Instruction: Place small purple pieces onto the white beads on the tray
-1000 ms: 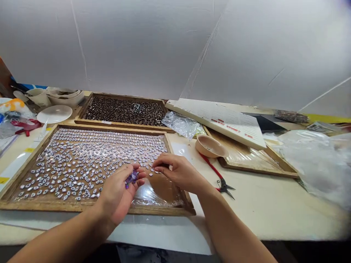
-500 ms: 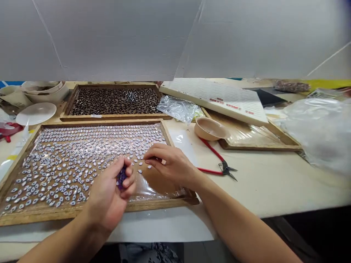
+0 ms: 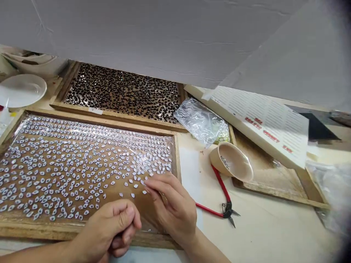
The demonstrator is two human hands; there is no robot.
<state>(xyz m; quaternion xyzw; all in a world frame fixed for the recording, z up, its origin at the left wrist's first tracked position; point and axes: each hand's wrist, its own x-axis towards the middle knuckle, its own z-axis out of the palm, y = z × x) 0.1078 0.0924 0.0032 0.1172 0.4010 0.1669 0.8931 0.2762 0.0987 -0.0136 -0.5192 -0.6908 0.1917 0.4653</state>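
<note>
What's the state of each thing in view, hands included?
Left hand: closed in a loose fist, contents hidden.
Right hand: fingertips down on the near tray's film.
Near tray: film-lined, covered in small pale pieces.
Far tray: full of dark pieces.
Beige cup: tipped on its side.
Red snips: lying on table, untouched.

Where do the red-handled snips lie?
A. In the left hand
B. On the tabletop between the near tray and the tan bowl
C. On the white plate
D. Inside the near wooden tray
B: the red-handled snips lie on the bare tabletop, right of the near tray and below the tipped tan bowl.
</note>
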